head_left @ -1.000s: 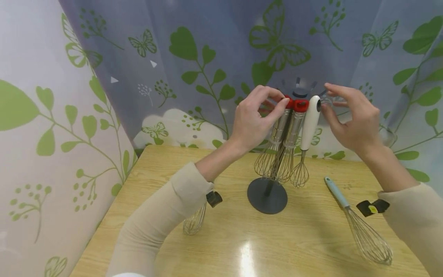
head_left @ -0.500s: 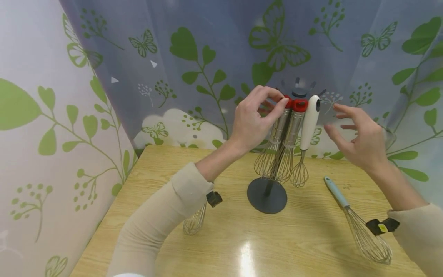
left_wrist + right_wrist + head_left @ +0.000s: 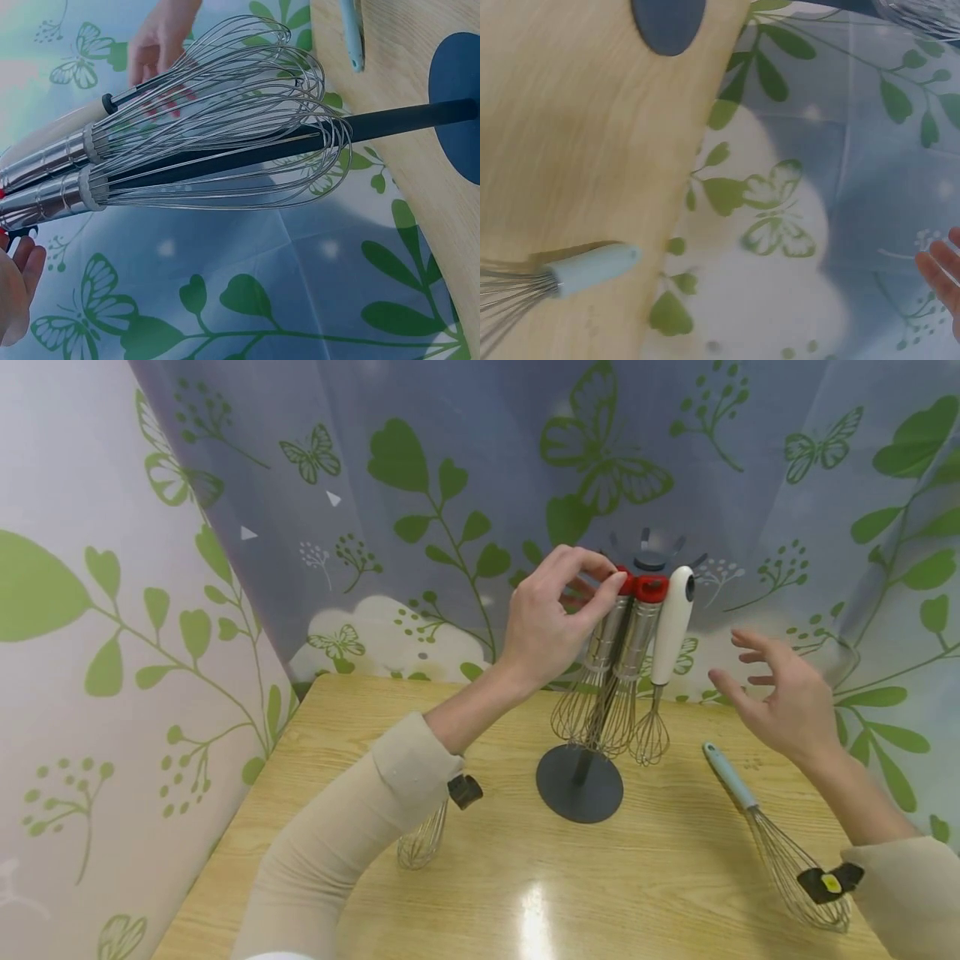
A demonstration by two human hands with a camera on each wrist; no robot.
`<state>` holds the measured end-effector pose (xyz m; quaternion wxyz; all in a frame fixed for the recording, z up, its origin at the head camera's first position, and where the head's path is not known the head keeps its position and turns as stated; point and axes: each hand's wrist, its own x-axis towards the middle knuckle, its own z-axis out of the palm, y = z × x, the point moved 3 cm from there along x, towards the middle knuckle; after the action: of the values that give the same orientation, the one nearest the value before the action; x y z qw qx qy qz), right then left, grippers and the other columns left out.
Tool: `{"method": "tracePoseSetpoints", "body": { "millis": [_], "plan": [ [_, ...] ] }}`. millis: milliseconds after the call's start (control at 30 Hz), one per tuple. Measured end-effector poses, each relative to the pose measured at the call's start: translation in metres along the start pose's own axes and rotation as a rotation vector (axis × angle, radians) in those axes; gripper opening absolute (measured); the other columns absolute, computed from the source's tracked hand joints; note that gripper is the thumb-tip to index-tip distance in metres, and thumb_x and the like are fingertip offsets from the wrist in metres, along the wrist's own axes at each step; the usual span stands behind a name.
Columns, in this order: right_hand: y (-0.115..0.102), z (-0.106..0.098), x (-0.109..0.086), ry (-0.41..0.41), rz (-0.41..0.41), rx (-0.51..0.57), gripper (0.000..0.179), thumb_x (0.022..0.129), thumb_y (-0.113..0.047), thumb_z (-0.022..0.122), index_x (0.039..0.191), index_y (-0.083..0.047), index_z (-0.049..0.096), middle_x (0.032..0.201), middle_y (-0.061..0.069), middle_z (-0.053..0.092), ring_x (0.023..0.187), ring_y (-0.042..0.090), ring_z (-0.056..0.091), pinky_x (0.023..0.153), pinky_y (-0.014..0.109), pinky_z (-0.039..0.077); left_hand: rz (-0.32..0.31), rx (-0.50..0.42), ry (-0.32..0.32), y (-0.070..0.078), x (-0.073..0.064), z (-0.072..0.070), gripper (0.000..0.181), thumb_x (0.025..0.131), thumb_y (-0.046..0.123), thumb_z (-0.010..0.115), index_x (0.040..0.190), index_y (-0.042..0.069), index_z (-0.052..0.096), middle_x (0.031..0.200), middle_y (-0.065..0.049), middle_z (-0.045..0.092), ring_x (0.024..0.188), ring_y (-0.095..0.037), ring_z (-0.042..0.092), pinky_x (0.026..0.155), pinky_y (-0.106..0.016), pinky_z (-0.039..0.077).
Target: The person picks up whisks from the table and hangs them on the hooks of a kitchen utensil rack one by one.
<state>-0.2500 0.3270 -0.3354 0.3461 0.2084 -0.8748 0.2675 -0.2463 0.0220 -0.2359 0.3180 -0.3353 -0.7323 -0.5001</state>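
- A blue and white cloth (image 3: 465, 443) printed with green leaves and butterflies stands behind a pale wood table (image 3: 465, 910); a pale wall (image 3: 45, 710) with a similar print rises at the left.
- A glossy patch of light shows near the table's front edge.
- A dark stand (image 3: 579, 802) rests upright on its round base towards the back of the table, with prongs spread at its top.
- At the stand, handles up and wires down, are the left red whisk (image 3: 603, 639), the right red whisk (image 3: 637, 639) and the white whisk (image 3: 672, 627), side by side. The two red ones have metal handles with red ends; the white one is shorter in the wires.
- The left hand (image 3: 551, 610) pinches the red end of the left red whisk between thumb and forefinger; the exact contact is partly hidden.
- The right hand (image 3: 791, 693) is in the air right of the white whisk, apart from it, fingers loosely spread and holding nothing.
- The blue whisk (image 3: 731, 777) lies on the table right of the stand, its handle pointing away from the person, its wires partly behind the right strap (image 3: 830, 883).
- Another whisk (image 3: 422, 843) lies left of the stand, mostly hidden under the left sleeve (image 3: 352, 827).
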Motion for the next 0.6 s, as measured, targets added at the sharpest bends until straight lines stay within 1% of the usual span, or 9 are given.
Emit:
{"method": "tracePoseSetpoints", "body": {
  "millis": [67,167,233,267,300,333,400,500,600],
  "plan": [
    [0.007,0.002,-0.005,-0.021,0.016,-0.028,0.062,0.089,-0.016,0.083,0.146,-0.005,0.061,0.135,0.022,0.071,0.105,-0.02,0.053,0.081,-0.012,0.034,0.002,0.0,0.002,0.0,0.0,0.0,0.014,0.103,0.015,0.069,0.108,0.002,0.072,0.107,-0.012,0.071,0.083,-0.02,0.074,0.077,-0.011,0.058],
    [0.016,0.005,-0.01,-0.061,0.028,-0.083,0.061,0.091,-0.023,0.082,0.146,-0.006,0.061,0.132,0.023,0.072,0.1,0.012,0.071,0.077,-0.011,0.035,0.009,0.003,0.005,0.0,0.0,0.0,0.014,0.102,0.014,0.069,0.108,0.002,0.072,0.107,-0.012,0.071,0.083,-0.02,0.074,0.077,-0.011,0.058],
    [0.022,0.006,-0.013,-0.098,0.043,-0.118,0.062,0.093,-0.028,0.08,0.146,-0.005,0.06,0.13,0.024,0.072,0.097,0.035,0.073,0.073,0.003,0.052,0.011,0.003,0.005,0.001,0.0,0.0,0.014,0.102,0.014,0.069,0.108,0.002,0.072,0.106,-0.013,0.071,0.082,-0.02,0.074,0.077,-0.011,0.058],
    [0.024,0.007,-0.014,-0.119,0.051,-0.132,0.062,0.093,-0.03,0.079,0.147,-0.005,0.059,0.13,0.025,0.072,0.097,0.042,0.073,0.072,0.013,0.059,0.011,0.002,0.003,0.001,0.0,0.0,0.014,0.102,0.014,0.069,0.108,0.002,0.072,0.106,-0.013,0.071,0.082,-0.02,0.074,0.077,-0.011,0.058],
    [0.027,0.007,-0.016,-0.143,0.066,-0.148,0.063,0.094,-0.033,0.078,0.147,-0.005,0.058,0.13,0.026,0.071,0.096,0.045,0.073,0.068,0.024,0.063,0.01,0.003,0.001,0.001,0.0,0.0,0.014,0.103,0.014,0.069,0.108,0.002,0.072,0.106,-0.013,0.071,0.082,-0.02,0.074,0.077,-0.011,0.058],
    [0.03,0.008,-0.017,-0.171,0.084,-0.163,0.064,0.095,-0.036,0.077,0.148,-0.006,0.057,0.131,0.026,0.07,0.096,0.047,0.073,0.064,0.035,0.063,0.01,0.003,-0.001,0.001,0.0,0.0,0.014,0.103,0.014,0.069,0.108,0.002,0.071,0.106,-0.013,0.071,0.082,-0.02,0.074,0.077,-0.011,0.058],
    [0.035,0.01,-0.02,-0.232,0.122,-0.182,0.066,0.097,-0.04,0.073,0.151,-0.006,0.054,0.135,0.027,0.067,0.099,0.049,0.071,0.056,0.05,0.059,0.006,0.004,-0.005,0.001,0.0,0.0,0.014,0.103,0.014,0.069,0.109,0.002,0.071,0.107,-0.013,0.071,0.083,-0.02,0.074,0.077,-0.011,0.058],
    [0.043,0.014,-0.024,-0.33,0.182,-0.212,0.072,0.1,-0.049,0.068,0.155,-0.008,0.048,0.14,0.028,0.063,0.108,0.05,0.067,0.051,0.043,0.054,-0.001,0.007,-0.009,0.001,0.0,0.0,0.015,0.103,0.015,0.068,0.109,0.002,0.071,0.107,-0.012,0.071,0.083,-0.02,0.074,0.078,-0.01,0.058],
    [0.049,0.019,-0.028,-0.414,0.225,-0.237,0.079,0.1,-0.056,0.064,0.16,-0.01,0.042,0.145,0.028,0.058,0.118,0.051,0.062,0.056,0.051,0.055,-0.006,0.008,-0.011,0.0,0.0,0.0,0.015,0.103,0.015,0.068,0.109,0.002,0.071,0.108,-0.012,0.071,0.084,-0.02,0.074,0.078,-0.01,0.058]
  ]
}}
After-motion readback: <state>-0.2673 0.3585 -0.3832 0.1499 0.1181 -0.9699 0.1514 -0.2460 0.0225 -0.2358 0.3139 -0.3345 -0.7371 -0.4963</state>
